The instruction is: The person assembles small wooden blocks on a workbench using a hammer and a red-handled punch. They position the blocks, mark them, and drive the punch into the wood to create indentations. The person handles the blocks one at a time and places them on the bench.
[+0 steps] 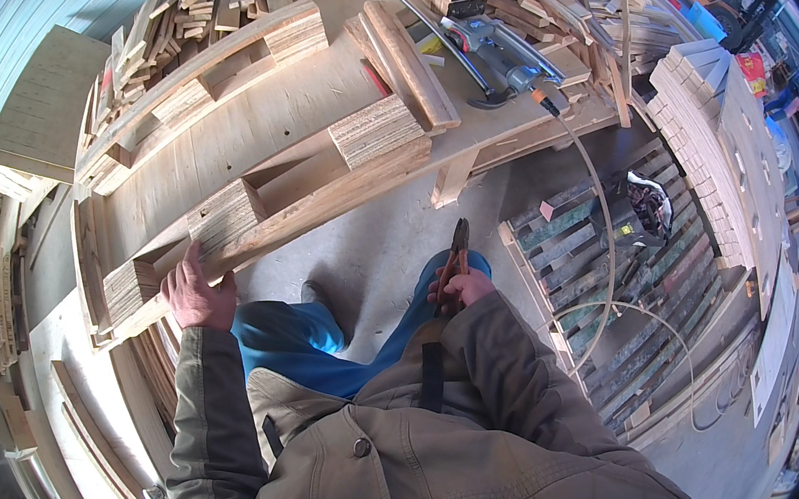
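— What have we got in hand here?

— Our right hand (463, 286) is clenched round a pair of pliers (458, 253), dark handles in the fist, nose pointing up and away from us, held low over our blue trouser leg (307, 338). Our left hand (197, 292) is laid flat on the near end of the long plywood rail (325, 204), fingers spread over its edge; we'd call it pressing rather than gripping.

— And the piece itself?

— Just beyond the left hand, laminated plywood blocks (375, 130) sit in a row between that rail and a second rail (204, 62) farther off, making a long curved frame on the workbench (265, 121). By our judgement the blocks nearest the grip are seated; whether they are fastened we cannot tell.

— What lies farther out?

— Well past the blocks, a pneumatic nail gun (492, 45) rests on the bench, its hose (608, 237) looping down to the right of the pliers, over a slatted pallet (618, 278). Offcuts (173, 18) are heaped beyond the frame.
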Motion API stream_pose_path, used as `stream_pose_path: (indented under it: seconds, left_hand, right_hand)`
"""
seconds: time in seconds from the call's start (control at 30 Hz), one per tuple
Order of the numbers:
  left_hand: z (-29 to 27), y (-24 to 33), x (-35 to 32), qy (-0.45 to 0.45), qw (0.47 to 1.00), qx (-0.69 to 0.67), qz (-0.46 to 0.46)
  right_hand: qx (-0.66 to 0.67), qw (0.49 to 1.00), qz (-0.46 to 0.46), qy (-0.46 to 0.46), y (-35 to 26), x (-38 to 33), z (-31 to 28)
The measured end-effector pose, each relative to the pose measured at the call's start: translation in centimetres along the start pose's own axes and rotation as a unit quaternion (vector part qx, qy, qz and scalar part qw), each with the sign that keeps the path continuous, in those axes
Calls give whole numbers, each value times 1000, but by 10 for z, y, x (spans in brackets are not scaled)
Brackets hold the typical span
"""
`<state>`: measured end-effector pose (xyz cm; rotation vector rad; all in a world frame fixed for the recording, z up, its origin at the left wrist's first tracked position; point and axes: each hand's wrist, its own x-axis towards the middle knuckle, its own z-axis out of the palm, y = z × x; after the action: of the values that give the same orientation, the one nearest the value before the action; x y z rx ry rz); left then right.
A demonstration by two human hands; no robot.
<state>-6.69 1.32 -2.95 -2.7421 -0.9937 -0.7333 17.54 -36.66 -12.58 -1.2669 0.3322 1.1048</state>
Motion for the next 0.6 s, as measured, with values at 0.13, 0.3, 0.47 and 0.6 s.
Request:
stream_pose_path:
  seconds: [0.13,0.3,0.47,0.6]
  left_hand:
    - [0,0,0,4,1000,-3,3]
    - [0,0,0,4,1000,1,1]
    - [0,0,0,1,1000,0,0]
    - [-1,0,1,3,1000,-2,4]
  right_hand:
    - [-1,1000,0,5,2,2,-1]
    - [4,1000,-2,6,5,6,-3]
    - [2,1000,-5,3,4,5,-3]
    - [-4,1000,-7,4,2,2,-1]
